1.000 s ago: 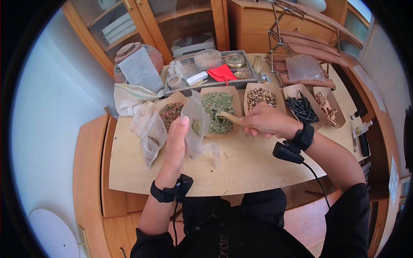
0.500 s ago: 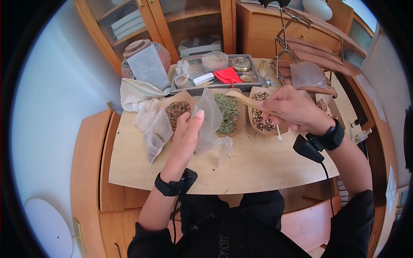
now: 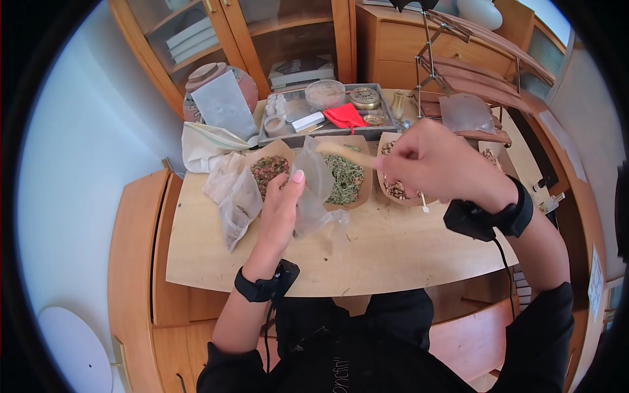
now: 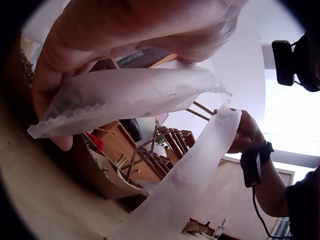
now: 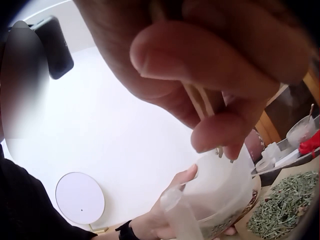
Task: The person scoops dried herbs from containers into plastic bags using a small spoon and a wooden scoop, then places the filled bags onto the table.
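Note:
My left hand [image 3: 280,213] holds a translucent pouch [image 3: 314,173] upright, its mouth open, fingers behind it and thumb along its side. Some dried herb shows low inside the pouch [image 5: 222,200] in the right wrist view. Pinched in my right hand [image 3: 439,164] is the handle of a wooden spoon [image 3: 354,155]; its blurred bowl is at the pouch's mouth. Behind the pouch lies a paper tray of green dried herb [image 3: 347,180]. Dried reddish petals [image 3: 270,170] fill the tray to the left.
Beneath my right hand is a tray of brown chopped pieces [image 3: 396,190], with a small white stick. Another filled pouch [image 3: 239,206] leans at the left. Farther back stand a grey tray [image 3: 295,139] of small items and a folding wooden rack [image 3: 475,85].
The spoon has risen out of the green herb and swung left to the pouch's mouth. My right hand has lifted and tilted over; the left keeps holding the pouch.

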Tool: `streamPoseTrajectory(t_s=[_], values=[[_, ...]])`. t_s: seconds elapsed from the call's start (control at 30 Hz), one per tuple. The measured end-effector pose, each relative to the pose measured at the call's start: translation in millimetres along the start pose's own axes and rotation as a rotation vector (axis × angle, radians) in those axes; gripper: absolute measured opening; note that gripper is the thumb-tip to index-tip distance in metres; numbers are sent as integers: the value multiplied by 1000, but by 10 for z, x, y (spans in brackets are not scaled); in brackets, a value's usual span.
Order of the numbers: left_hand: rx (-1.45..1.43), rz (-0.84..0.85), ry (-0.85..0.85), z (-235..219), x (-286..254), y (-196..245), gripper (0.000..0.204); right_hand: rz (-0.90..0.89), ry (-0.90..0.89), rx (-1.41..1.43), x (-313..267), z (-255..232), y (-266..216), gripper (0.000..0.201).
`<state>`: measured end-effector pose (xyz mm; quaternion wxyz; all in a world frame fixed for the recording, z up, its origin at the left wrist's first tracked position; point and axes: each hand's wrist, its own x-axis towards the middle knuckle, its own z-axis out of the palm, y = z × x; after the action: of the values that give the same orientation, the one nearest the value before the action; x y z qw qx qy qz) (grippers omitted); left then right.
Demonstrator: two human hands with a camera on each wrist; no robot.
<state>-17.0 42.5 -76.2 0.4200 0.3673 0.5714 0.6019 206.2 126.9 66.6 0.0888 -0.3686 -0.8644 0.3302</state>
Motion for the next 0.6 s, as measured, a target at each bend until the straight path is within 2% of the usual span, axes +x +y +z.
streamPoseTrajectory(t_s=[0.07, 0.13, 0.2, 0.23, 0.3, 0.4, 0.53, 0.6], values=[[-1, 15, -1, -55, 20, -59, 83, 212, 31, 87, 15, -56, 55, 37], [2, 30, -8, -90, 12, -67, 81, 255, 24, 101, 82, 7, 251, 37], [17, -46, -46, -89, -27, -11, 79, 340, -74, 143, 174, 120, 488, 37], [20, -48, -48, -90, -23, -31, 79, 342, -74, 146, 200, 165, 556, 37], [82, -22, -24, -96, -3, -84, 59, 361, -97, 129, 246, 235, 625, 38], [72, 5, -18, -72, 4, -95, 59, 372, -155, 133, 346, 326, 674, 39], [79, 5, -13, -104, 39, -135, 60, 345, -141, 180, 460, 409, 616, 39], [83, -5, -19, -103, 35, -117, 63, 268, -163, 157, 557, 462, 631, 40]])
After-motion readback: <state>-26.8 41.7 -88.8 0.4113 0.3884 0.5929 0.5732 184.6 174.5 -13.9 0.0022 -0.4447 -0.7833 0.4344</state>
